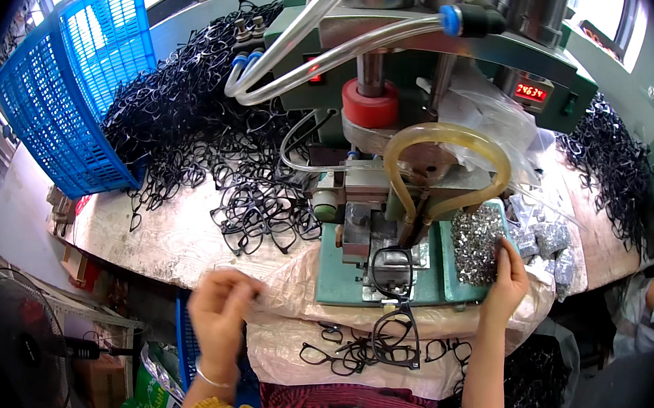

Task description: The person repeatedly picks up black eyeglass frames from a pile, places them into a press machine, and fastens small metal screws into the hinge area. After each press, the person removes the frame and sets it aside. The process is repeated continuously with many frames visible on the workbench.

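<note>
A black eyeglass frame (403, 312) hangs tilted at the front of the bench press (359, 235), its upper part against the metal fixture, with neither of my hands on it. My right hand (508, 283) is at the right edge of a green tray (447, 256) heaped with small shiny metal parts (478, 248). Its fingertips are drawn together at the heap, and whatever they hold is hidden. My left hand (220, 312) hovers over the table's front edge, slightly blurred, its thumb and forefinger apart and no object visible in them. Near it lie loose black eyeglass frames (258, 213).
A blue plastic basket (77, 82) leans at the left beside a tall pile of black frames (187, 94). More frames (351, 354) lie on cloth at my lap. Plastic bags (550, 239) sit right of the tray. A yellowish hose (450, 133) loops before the press. A fan (23, 331) stands lower left.
</note>
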Available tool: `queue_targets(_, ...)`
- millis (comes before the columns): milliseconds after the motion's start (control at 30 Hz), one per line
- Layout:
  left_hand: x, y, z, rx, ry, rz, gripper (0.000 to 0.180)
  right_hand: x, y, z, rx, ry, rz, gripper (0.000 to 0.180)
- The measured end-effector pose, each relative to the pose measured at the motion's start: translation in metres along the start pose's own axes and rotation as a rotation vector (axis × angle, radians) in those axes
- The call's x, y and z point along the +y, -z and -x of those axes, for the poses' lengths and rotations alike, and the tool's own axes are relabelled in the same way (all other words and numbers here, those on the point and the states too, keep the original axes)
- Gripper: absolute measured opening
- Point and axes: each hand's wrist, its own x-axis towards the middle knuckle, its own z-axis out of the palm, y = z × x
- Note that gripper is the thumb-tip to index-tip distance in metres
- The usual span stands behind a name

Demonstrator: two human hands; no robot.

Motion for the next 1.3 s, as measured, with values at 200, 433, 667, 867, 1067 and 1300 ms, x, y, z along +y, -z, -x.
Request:
queue_targets(200,-0.041,0.004,-0.126,-0.223,-0.701,-1.036,0.025,-0.010,-0.048,-0.014,-0.120,0.089,-0.081,0.011)
queue_targets(433,-0.112,0.043,-0.135,-0.110,-0.527,-0.802,0.019,-0.027,-0.001,0.011,-0.049,0.234,0.387,0.010)
queue_targets(667,-0.130,0.060,-0.110,-0.368,-0.173,-0.312,0.023,-0.037,0.045,0.040,0.006,0.255,0.476,0.016)
queue_targets(867,-0.137,0.022,-0.121,-0.258,-0.132,0.069,0.027,-0.100,-0.055,0.030,-0.430,0.499,0.227,0.014)
queue_targets(1067,-0.131,-0.002,-0.092,-0.093,0.181,0.442,0.042,-0.081,-0.097,0.042,-0.414,0.149,-0.128,0.036)
queue_targets(1300,0.011,-0.057,-0.045,-0.263,0.064,0.711,0.027,-0.102,-0.098,0.053,-0.464,0.010,-0.242,0.053)
